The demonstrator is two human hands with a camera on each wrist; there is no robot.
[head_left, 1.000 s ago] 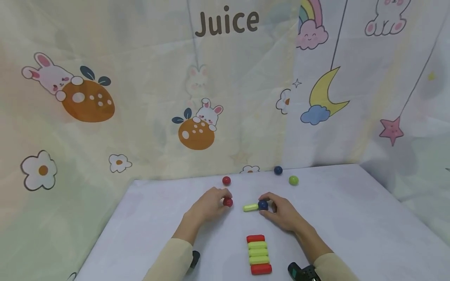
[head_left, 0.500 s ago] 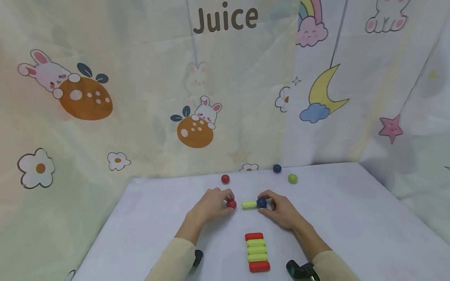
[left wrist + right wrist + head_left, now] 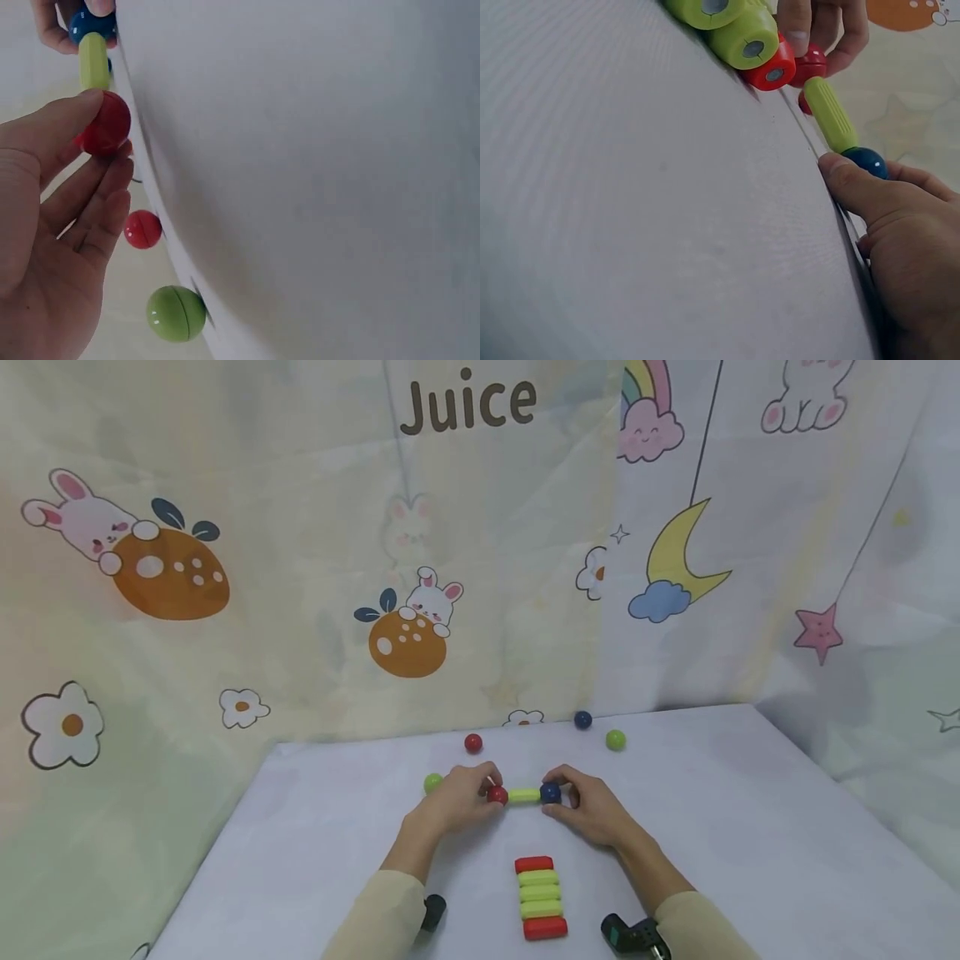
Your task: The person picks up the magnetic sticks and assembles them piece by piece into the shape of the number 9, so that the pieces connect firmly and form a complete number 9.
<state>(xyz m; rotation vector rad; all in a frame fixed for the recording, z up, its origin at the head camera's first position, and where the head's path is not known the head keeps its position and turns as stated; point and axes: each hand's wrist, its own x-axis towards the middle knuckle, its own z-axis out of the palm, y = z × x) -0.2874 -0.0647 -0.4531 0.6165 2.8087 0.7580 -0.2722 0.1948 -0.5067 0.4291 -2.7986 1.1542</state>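
Observation:
In the head view my left hand (image 3: 453, 800) pinches a red ball (image 3: 497, 796) between thumb and fingers. My right hand (image 3: 594, 810) pinches a dark blue ball (image 3: 551, 792). A yellow-green rod (image 3: 523, 796) bridges the two balls and appears to touch both; the left wrist view shows the rod (image 3: 94, 61) end to end with the red ball (image 3: 106, 126). Nearer the body, several yellow-green rods (image 3: 540, 892) lie side by side between two red rods (image 3: 545, 928). In the right wrist view, grey discs show in these rods' ends.
At the back of the white table (image 3: 750, 827) sit a loose red ball (image 3: 473, 743), a dark blue ball (image 3: 582, 720) and a green ball (image 3: 616, 740). Another green ball (image 3: 432, 783), partly hidden, lies behind the left hand. A printed cloth (image 3: 300, 568) hangs behind the table.
My left hand has brought the red ball rightward, closing the gap to the rod's free end. The right hand keeps its grip on the blue ball. A green ball has come into sight.

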